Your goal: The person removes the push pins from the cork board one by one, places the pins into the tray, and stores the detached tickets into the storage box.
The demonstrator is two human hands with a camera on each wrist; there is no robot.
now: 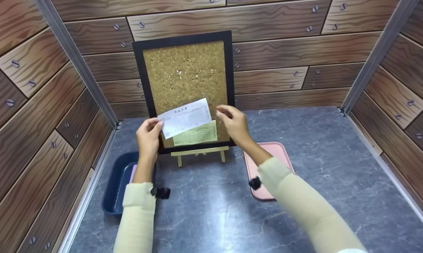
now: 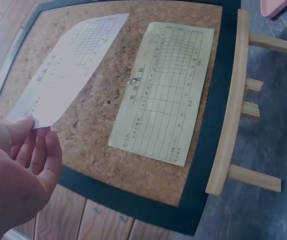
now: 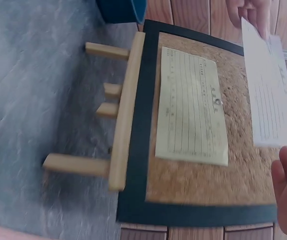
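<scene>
My left hand pinches the left end of a white printed slip between thumb and fingers. The slip is held tilted in front of a black-framed cork board. Below and partly behind it, a yellow-green printed form is fixed to the cork by a clear push pin. My right hand is just right of the slip, apart from it in the head view. Its thumb and forefinger pinch a tiny pale thing, seemingly a push pin, mostly covered by the fingertips.
The board leans on a small wooden easel. Several clear pins are stuck higher in the cork. A dark blue tray sits beneath the left forearm and a pink tray under the right one. Wood-patterned walls surround the grey tabletop.
</scene>
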